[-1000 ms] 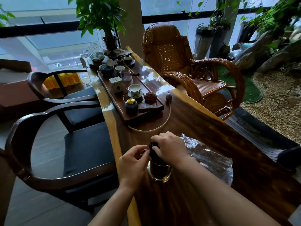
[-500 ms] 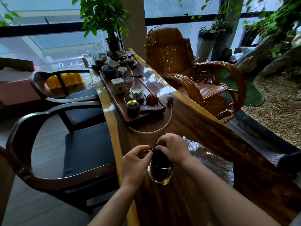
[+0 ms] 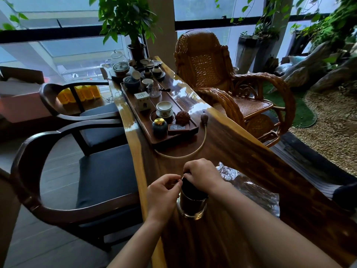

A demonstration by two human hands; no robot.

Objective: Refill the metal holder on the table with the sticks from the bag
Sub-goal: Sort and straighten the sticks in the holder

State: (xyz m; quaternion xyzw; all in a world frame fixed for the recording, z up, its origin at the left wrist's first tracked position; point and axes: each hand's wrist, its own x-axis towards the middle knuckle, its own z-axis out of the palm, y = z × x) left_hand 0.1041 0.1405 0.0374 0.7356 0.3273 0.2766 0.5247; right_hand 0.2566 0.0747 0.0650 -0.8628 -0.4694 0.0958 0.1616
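Fingers (image 3: 188, 171) pinch sticks (image 3: 193, 187) in holder (image 3: 191, 206); glossy wooden table (image 3: 241, 151), plants (image 3: 125, 16).

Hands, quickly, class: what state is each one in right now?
Left hand: pinches the sticks at their top edge.
Right hand: grips the sticks' tops above the metal holder.

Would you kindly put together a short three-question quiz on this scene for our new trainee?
1. True or false: the metal holder stands on the tea tray.
2. The crinkled bag lies on which side of the holder? A) the person's left B) the person's right C) behind the tea tray
3. Fill in: the right hand curls its fingers over the dark ____ in the holder.
Key: 1 false, it stands on the bare table, nearer than the tray; 2 B; 3 sticks.
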